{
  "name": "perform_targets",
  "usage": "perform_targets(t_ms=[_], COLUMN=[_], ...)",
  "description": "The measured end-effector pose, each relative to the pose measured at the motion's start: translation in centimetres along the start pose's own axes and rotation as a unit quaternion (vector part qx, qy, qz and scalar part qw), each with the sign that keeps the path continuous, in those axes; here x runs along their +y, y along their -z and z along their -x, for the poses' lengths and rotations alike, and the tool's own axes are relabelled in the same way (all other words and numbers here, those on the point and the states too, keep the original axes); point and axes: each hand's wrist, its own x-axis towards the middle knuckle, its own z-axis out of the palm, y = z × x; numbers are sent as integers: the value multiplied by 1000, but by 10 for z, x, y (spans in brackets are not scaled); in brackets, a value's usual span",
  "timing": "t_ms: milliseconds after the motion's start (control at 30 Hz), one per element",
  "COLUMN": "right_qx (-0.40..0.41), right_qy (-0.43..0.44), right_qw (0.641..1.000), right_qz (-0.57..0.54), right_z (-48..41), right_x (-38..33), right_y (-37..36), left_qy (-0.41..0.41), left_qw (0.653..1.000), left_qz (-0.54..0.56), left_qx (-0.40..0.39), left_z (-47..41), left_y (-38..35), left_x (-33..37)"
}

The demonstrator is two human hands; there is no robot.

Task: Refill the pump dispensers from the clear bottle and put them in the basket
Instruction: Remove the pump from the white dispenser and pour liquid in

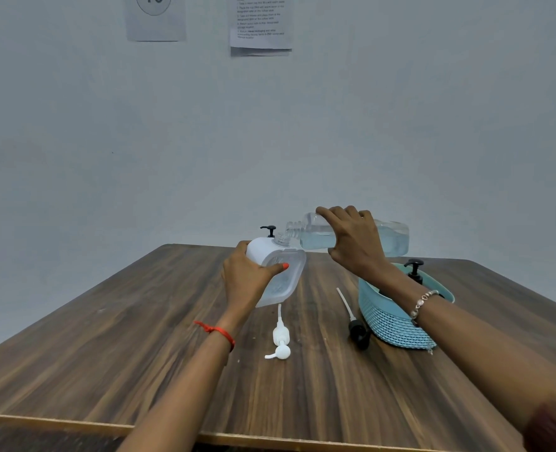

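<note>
My left hand (248, 278) grips a white, translucent dispenser bottle (284, 275) with its pump off, tilted above the table. My right hand (354, 239) grips the clear bottle (390, 238), held nearly level with its open neck at the dispenser's mouth. The bottle holds clear liquid. A white pump head (280, 344) lies on the table below the dispenser. A black pump head (356, 329) with a white tube lies beside the blue basket (397, 324). Inside the basket stands a dispenser with a black pump (414, 269). Another black pump (269, 230) shows behind the held dispenser.
The wooden table (139, 337) runs back to a plain wall. Its front edge is close to me. Paper sheets (260, 24) hang on the wall above.
</note>
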Motion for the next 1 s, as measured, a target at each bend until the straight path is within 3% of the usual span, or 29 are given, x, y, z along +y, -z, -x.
perform_targets(t_ms=[567, 867, 1000], right_qx=[-2, -37, -53], right_qy=[-3, -78, -179], right_qw=[1000, 990, 950], right_qz=[-11, -109, -251], right_z=[2, -6, -13], right_x=[1, -7, -7], right_y=[-3, -1, 3], left_qy=[9, 27, 39], left_qw=[1000, 998, 997], left_qz=[16, 52, 71], left_qx=[4, -5, -7], left_z=[0, -3, -7], left_y=[-1, 1, 4], left_x=[-3, -6, -11])
